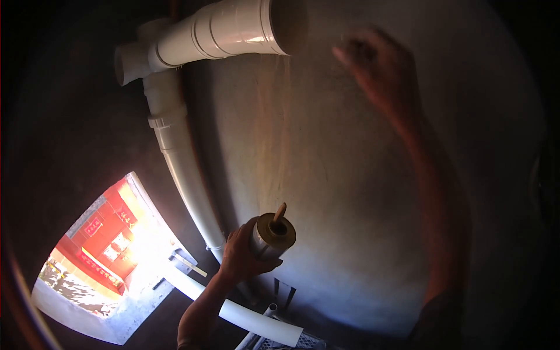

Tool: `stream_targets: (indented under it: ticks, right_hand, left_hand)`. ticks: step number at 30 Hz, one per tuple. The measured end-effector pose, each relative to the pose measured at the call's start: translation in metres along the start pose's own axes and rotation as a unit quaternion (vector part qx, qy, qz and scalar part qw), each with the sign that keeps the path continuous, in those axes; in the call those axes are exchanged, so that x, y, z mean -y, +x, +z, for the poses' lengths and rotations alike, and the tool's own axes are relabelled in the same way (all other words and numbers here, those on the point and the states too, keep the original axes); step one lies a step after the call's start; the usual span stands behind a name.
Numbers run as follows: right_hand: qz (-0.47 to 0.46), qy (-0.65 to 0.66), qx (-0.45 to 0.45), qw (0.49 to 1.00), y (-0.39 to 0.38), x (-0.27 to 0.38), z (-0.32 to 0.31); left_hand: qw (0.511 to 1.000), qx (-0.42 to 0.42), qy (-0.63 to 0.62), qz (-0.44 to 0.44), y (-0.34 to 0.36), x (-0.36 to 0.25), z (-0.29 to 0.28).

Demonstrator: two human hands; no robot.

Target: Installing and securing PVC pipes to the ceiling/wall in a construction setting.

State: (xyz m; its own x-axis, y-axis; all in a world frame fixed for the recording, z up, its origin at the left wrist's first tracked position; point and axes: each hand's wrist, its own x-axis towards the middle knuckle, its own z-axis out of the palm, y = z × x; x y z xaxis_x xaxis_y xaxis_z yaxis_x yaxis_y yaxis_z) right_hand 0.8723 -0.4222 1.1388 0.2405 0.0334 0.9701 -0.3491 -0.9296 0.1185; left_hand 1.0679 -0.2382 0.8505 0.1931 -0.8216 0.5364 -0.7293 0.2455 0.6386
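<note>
My left hand (240,254) is wrapped round a metal can (269,248), held upright low in the middle. From the can's round mouth sticks a wooden-looking handle (281,212); its lower end is hidden inside. My right hand (379,67) is raised at the upper right, apart from the open end of a wide white plastic pipe (224,32). Its fingers are curled and slightly blurred, and whatever they may hold cannot be made out. The wide pipe joins a branch fitting (131,61) at the top left.
A white downpipe (181,151) descends from the fitting along the grey wall (350,204). Behind my left forearm, a loose white pipe (262,324) crosses low, above a dark crate (312,341). A bright opening (111,256) with red panels lies at the lower left.
</note>
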Motion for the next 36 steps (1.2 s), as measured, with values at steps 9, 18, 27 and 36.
stream_targets:
  ticks: [9,18,27,36]
  right_hand:
    - [-0.1,-0.231,-0.008,0.968,0.1,0.036,0.053]
    - [-0.183,-0.201,-0.101,0.957,0.091,-0.007,0.037]
    - [0.032,-0.082,0.247,0.965,0.007,-0.027,0.004]
    - [0.104,0.272,0.589,0.754,-0.111,0.057,0.006]
  left_hand:
    - [0.999,-0.03,-0.007,-0.023,-0.029,0.024,-0.03]
    - [0.996,-0.05,0.013,-0.068,-0.042,0.027,-0.048]
    - [0.998,-0.06,0.02,-0.019,-0.034,0.014,-0.033]
    - [0.996,-0.027,0.075,-0.05,-0.029,-0.036,-0.002]
